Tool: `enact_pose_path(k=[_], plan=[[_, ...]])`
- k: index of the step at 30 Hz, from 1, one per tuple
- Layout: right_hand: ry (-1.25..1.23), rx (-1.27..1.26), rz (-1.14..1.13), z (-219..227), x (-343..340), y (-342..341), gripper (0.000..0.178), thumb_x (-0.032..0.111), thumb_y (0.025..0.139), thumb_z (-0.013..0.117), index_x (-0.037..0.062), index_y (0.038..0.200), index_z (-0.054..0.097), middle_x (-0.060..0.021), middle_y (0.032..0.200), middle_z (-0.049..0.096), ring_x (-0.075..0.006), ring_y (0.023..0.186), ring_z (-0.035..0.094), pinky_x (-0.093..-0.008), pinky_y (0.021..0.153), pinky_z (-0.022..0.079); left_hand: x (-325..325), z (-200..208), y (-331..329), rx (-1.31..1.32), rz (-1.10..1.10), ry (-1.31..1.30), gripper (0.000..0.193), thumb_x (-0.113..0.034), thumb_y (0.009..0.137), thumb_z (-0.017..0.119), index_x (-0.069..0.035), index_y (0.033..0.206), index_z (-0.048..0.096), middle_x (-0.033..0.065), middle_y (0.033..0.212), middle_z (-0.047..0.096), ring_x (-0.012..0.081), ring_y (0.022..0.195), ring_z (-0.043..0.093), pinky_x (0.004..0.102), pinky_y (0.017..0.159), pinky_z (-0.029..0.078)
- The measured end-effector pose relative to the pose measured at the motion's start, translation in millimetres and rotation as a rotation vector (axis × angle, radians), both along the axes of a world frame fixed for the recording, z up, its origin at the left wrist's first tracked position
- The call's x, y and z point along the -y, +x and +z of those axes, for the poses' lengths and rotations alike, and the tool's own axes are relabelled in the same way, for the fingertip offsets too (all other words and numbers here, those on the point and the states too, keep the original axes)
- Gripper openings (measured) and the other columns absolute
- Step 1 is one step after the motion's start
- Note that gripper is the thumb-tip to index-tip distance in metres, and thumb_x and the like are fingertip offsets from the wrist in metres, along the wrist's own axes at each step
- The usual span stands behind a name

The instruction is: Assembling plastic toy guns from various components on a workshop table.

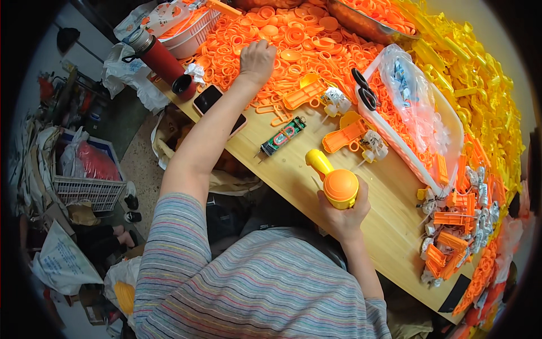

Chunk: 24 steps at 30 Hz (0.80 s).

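Observation:
My left hand [258, 62] reaches out over a deep pile of orange plastic rings and round caps [293, 35]. Its fingers are curled down into the parts, and whatever they grip is hidden. Near the table's front edge, my right hand [351, 213] is wrapped round a yellow plastic toy body [322, 163] with a domed orange cap on top and a curved yellow arm. Between the hands lie a small green circuit-board tool [283, 137] and two orange plastic housings [345, 137] with white motor-like parts attached.
Black-handled scissors [366, 90] rest by a white basket [395, 135] of orange parts and clear bags. Yellow parts [468, 73] heap up at far right; orange assemblies [451, 226] pile up nearer. A red thermos [158, 59] and dark phone [209, 99] are at left.

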State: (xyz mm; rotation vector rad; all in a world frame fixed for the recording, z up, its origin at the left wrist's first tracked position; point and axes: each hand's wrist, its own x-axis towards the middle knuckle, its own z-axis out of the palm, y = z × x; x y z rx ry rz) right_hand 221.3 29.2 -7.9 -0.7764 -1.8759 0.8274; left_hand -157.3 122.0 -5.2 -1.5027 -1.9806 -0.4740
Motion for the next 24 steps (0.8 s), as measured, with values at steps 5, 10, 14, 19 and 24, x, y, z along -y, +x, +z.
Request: enact_pose_path(k=[5,10,14,19,24], plan=[[-0.025,-0.007,-0.002,4,1,1,0.06,0.014,0.063,0.085,0.0018,0.11,0.051,-0.0113,0.085,0.066,-0.0223,0.074,0.067,-0.032,0.066,0.053,12,10,8,0.077,-0.148,0.101,0.01,-0.008,0.086,0.058,-0.005,0.094,0.053,0.0155,0.084,0.06,0.0342,0.079,0.061,0.0448,0.067,0.049],[-0.09,-0.023,-0.001,10,-1,2,0.056,0.011,0.065,0.084,0.0018,0.11,0.051,-0.0104,0.087,0.066,-0.0193,0.077,0.067,-0.0318,0.069,0.053,18,14,15,0.291,-0.121,0.117,0.01,-0.007,0.088,0.056,-0.002,0.095,0.052,0.0139,0.087,0.063,0.0296,0.074,0.064,0.0403,0.061,0.052],[-0.214,-0.001,-0.048,12,-10,10,0.048,0.007,0.072,0.078,0.0026,0.112,0.051,-0.0073,0.098,0.062,-0.0159,0.085,0.062,-0.0306,0.077,0.051,46,43,90,1.407,-0.397,-0.017,0.017,-0.007,0.088,0.057,0.0,0.103,0.061,0.0045,0.082,0.063,0.0124,0.065,0.063,0.026,0.052,0.051],[-0.933,-0.343,0.054,13,-13,15,0.046,0.017,0.08,0.073,0.0025,0.116,0.048,-0.0107,0.097,0.062,-0.0191,0.081,0.065,-0.0334,0.072,0.056,85,28,162,1.632,-0.553,-0.335,0.017,-0.009,0.088,0.06,-0.002,0.103,0.066,0.0019,0.077,0.064,0.0063,0.057,0.059,0.0206,0.049,0.048],[-1.176,-0.457,0.154,19,-8,22,0.046,0.02,0.082,0.071,0.003,0.117,0.047,-0.0109,0.097,0.062,-0.0217,0.076,0.066,-0.0356,0.067,0.057,94,20,174,1.814,-0.541,-0.404,0.017,-0.012,0.09,0.063,-0.001,0.102,0.067,0.0017,0.076,0.064,0.0051,0.057,0.058,0.0202,0.049,0.048]])
